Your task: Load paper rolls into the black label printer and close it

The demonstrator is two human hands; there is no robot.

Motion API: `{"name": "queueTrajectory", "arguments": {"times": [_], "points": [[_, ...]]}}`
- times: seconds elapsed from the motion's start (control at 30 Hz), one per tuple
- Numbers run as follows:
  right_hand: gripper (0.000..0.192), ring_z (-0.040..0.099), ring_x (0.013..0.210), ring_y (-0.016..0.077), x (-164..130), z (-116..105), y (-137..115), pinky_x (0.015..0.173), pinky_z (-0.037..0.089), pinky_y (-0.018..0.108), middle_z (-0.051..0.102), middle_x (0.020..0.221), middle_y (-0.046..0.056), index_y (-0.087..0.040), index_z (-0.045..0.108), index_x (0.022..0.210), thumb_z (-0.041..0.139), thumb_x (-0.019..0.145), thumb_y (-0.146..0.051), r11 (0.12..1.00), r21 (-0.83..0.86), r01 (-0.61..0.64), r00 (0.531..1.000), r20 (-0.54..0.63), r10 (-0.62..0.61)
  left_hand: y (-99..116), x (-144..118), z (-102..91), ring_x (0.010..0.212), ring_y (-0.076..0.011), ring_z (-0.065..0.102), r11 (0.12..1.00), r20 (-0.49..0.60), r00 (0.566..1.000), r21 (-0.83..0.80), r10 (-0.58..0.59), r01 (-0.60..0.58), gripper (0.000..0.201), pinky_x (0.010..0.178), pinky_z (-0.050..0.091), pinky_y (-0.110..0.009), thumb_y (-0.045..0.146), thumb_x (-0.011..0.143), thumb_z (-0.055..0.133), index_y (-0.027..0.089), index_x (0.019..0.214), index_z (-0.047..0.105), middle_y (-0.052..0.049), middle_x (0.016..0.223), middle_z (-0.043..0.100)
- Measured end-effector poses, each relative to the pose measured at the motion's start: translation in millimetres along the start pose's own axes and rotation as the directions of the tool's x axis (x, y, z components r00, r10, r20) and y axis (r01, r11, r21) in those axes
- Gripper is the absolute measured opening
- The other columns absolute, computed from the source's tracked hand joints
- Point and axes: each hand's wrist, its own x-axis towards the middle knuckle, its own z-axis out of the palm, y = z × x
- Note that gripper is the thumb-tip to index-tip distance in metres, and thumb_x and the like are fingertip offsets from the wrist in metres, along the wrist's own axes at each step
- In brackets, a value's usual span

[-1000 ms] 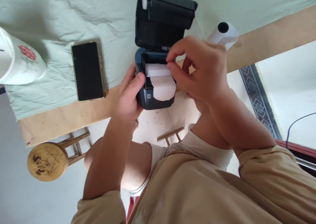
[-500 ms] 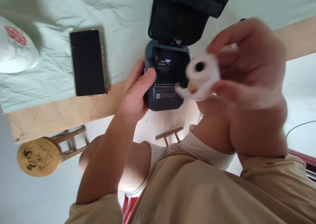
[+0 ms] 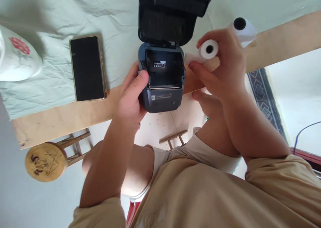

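My left hand (image 3: 132, 94) grips the left side of a dark label printer (image 3: 164, 99), its thumb on the rim. The printer's lid (image 3: 165, 23) is flipped up and away from me, so the paper bay shows with nothing but a small sticker inside. To the right of the printer, my right hand (image 3: 223, 60) holds a small white paper roll (image 3: 204, 50) with a dark core, fingers above and thumb below. A loose strip of its paper points left toward the printer. Behind that hand lies a second white roll (image 3: 247, 30) with a wide dark core, partly hidden.
A phone (image 3: 87, 69) with a dark screen lies on the pale green cloth (image 3: 120, 37), left of the printer. At the far left stands a white vessel with a red flower (image 3: 20, 57). Below the wooden table edge (image 3: 62, 116) is a round wooden stool (image 3: 46, 162).
My right hand has moved up and turned the small roll, bringing its loose strip toward the printer. The second roll has come into view. The printer sits slightly further left in the picture.
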Motion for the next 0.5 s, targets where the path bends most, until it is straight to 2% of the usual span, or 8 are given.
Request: {"name": "queueTrajectory", "arguments": {"times": [0.07,0.13,0.2,0.27,0.33,0.37,0.43,0.5], "points": [[0.039,0.064,0.088,0.0223,0,2,0,0.081,0.054,0.041,0.068,0.096,0.004,-0.023,0.062,0.11,0.071,0.072,-0.025,0.999,-0.033,-0.017,0.998,0.054,0.019,0,0,0.6,0.107,-0.0218,0.069,1.0,-0.018,1.0,0.021,0.004,-0.003,0.028,0.092,0.058,-0.035,0.045,0.088,0.061,0.025,0.106,0.068,-0.002,0.107,0.07],[0.051,0.066,0.091,0.023,-1,-1,0,0.082,0.056,0.041,0.069,0.101,0.005,-0.023,0.057,0.121,0.07,0.072,-0.023,0.999,-0.022,-0.032,0.995,0.099,0.034,0,1,1.4,0.107,-0.0219,0.069,0.999,-0.033,0.999,0.034,0.016,-0.015,0.028,0.092,0.059,-0.034,0.045,0.088,0.061,0.026,0.107,0.068,-0.002,0.106,0.071],[0.048,0.065,0.106,0.0213,-2,-12,3,0.094,0.054,0.037,0.066,0.115,0.006,-0.023,0.054,0.126,0.065,0.079,-0.025,0.999,0.009,0.042,0.999,0.018,-0.042,0,1,2.4,0.101,-0.0198,0.069,0.999,-0.037,0.999,0.034,0.013,-0.011,0.027,0.088,0.06,-0.031,0.045,0.087,0.063,0.026,0.105,0.069,-0.001,0.102,0.072],[0.033,0.062,0.111,0.0203,0,-27,12,0.097,0.051,0.035,0.063,0.114,0.006,-0.021,0.06,0.118,0.058,0.086,-0.028,0.979,-0.036,0.2,0.957,-0.205,-0.203,1,1,3.4,0.093,-0.0173,0.069,1.0,-0.036,0.999,0.019,0.006,-0.006,0.024,0.083,0.061,-0.028,0.044,0.086,0.065,0.026,0.101,0.071,0.001,0.098,0.072],[0.039,0.057,0.12,0.0237,6,-38,26,0.104,0.046,0.038,0.06,0.124,0.007,-0.018,0.057,0.127,0.055,0.089,-0.029,0.962,-0.188,0.198,0.949,-0.208,-0.236,1,0,3.8,0.09,-0.0166,0.069,1.0,-0.032,0.999,-0.013,-0.002,0.002,0.023,0.08,0.061,-0.027,0.043,0.086,0.066,0.025,0.098,0.071,0.001,0.097,0.073],[0.044,0.056,0.12,0.0255,11,-40,35,0.103,0.046,0.038,0.059,0.125,0.01,-0.014,0.057,0.126,0.06,0.085,-0.029,0.956,-0.243,0.167,0.958,-0.191,-0.216,2,0,3.8,0.09,-0.0166,0.069,0.999,-0.031,1.0,-0.031,-0.006,0.005,0.023,0.08,0.061,-0.027,0.043,0.086,0.066,0.024,0.099,0.071,0.001,0.098,0.073],[0.055,0.057,0.117,0.0287,19,-40,49,0.1,0.048,0.04,0.059,0.119,0.016,-0.01,0.063,0.121,0.076,0.071,-0.027,0.969,-0.245,0.013,0.982,-0.179,-0.058,3,-2,3.6,0.09,-0.0171,0.068,0.999,-0.026,0.999,-0.048,-0.019,0.017,0.025,0.077,0.06,-0.027,0.042,0.085,0.067,0.024,0.102,0.071,0.001,0.1,0.073],[0.049,0.058,0.112,0.0279,24,-36,56,0.098,0.048,0.041,0.062,0.114,0.016,-0.013,0.068,0.115,0.077,0.068,-0.026,0.957,-0.258,-0.132,0.988,-0.117,0.105,4,-3,3.6,0.087,-0.0176,0.067,0.999,-0.012,1.0,-0.038,-0.025,0.024,0.026,0.07,0.059,-0.028,0.041,0.086,0.066,0.024,0.105,0.069,0.0,0.101,0.072]]}}
